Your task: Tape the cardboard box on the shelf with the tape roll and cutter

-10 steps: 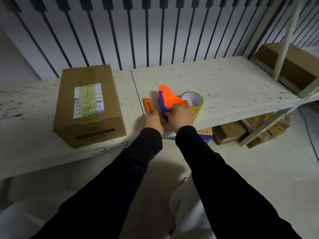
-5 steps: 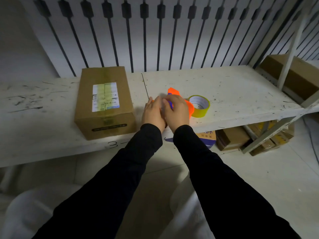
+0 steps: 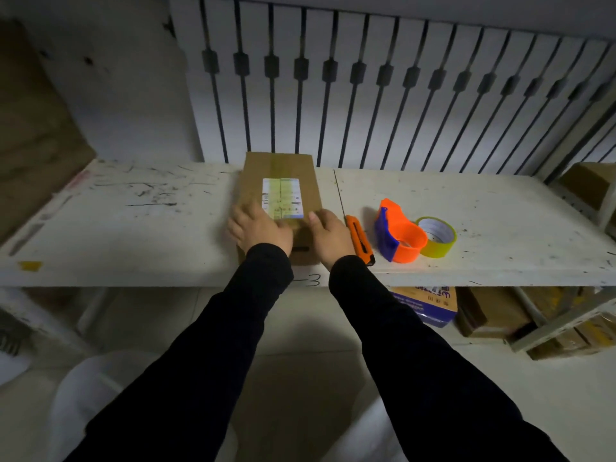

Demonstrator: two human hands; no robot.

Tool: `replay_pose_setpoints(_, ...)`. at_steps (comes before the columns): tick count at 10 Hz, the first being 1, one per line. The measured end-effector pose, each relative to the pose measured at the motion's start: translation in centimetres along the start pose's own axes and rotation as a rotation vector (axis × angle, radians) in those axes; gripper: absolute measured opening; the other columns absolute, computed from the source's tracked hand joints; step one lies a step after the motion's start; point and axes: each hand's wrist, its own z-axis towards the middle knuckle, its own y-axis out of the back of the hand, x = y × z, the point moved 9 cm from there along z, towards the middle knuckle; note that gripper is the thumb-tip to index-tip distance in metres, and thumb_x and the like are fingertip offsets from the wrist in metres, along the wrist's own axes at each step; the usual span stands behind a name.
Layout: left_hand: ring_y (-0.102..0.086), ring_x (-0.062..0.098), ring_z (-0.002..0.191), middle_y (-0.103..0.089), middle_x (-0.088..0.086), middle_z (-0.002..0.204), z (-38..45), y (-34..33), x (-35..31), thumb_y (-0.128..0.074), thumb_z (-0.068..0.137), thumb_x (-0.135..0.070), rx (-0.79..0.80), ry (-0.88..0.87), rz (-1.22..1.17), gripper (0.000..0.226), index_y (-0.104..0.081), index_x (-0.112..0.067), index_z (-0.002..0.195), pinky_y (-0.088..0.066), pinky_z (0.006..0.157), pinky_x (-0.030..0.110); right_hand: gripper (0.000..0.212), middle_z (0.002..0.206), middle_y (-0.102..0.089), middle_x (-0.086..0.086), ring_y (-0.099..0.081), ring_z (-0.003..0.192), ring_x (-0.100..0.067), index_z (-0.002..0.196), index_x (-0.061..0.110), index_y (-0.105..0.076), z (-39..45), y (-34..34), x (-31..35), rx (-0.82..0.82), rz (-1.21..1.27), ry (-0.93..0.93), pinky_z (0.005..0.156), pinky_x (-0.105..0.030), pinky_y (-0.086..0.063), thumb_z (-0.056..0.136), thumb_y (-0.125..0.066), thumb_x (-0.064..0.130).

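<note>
A brown cardboard box [image 3: 279,171] with a white label and a yellowish tape strip stands on the white shelf [image 3: 483,208]. My left hand [image 3: 258,226] rests on its near left top edge. My right hand [image 3: 330,233] grips its near right corner. To the right of the box lie an orange utility knife [image 3: 359,238], an orange and blue tape dispenser [image 3: 398,236] and a yellow tape roll [image 3: 436,236], all untouched.
A barred white panel stands behind the shelf. More cardboard boxes [image 3: 490,315] sit under the shelf at the right, and another box [image 3: 590,185] is on the adjoining shelf at far right. A brown board [image 3: 30,128] leans at far left.
Both hands have left the dispenser and knife and moved left onto the box. The camera has swung left, so the box now sits in the middle of the view.
</note>
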Motion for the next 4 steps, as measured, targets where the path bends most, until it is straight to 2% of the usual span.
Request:
replay_pose_setpoints(2,-0.032,0.032,0.135,-0.037,0.018,0.143,-0.1,0.2,0.4,-0.054,0.088,-0.010,0.070,0.012,-0.172,0.057,-0.030,-0.005,0.140,-0.031,0.111,0.039,0.043,0.128,-0.057,-0.013,-0.053,0.117,-0.026,0.128,0.007,-0.048,-0.5,0.4,-0.2,-0.050,-0.024,-0.021,0.094,-0.032,-0.041,0.099,-0.037,0.036)
replay_pose_setpoints(3,-0.041,0.032,0.130,-0.044,0.016,0.139,-0.6,0.1,0.1,-0.055,0.086,-0.008,0.130,-0.001,-0.252,0.061,-0.030,-0.011,0.142,-0.039,0.108,0.043,0.043,0.128,-0.056,-0.012,-0.052,0.120,-0.028,0.128,0.010,-0.047,-0.8,0.8,-0.6,-0.073,-0.067,-0.048,0.101,-0.038,-0.043,0.097,-0.038,0.037)
replay_pose_setpoints(4,-0.035,0.032,0.131,-0.042,0.015,0.140,-0.6,1.3,0.0,-0.057,0.087,-0.016,0.067,-0.001,-0.184,0.061,-0.029,-0.011,0.141,-0.034,0.111,0.044,0.052,0.144,-0.038,-0.018,-0.034,0.135,-0.035,0.138,0.012,-0.037,-0.8,1.9,-0.3,-0.114,-0.281,-0.062,0.113,-0.047,-0.028,0.095,-0.037,0.042)
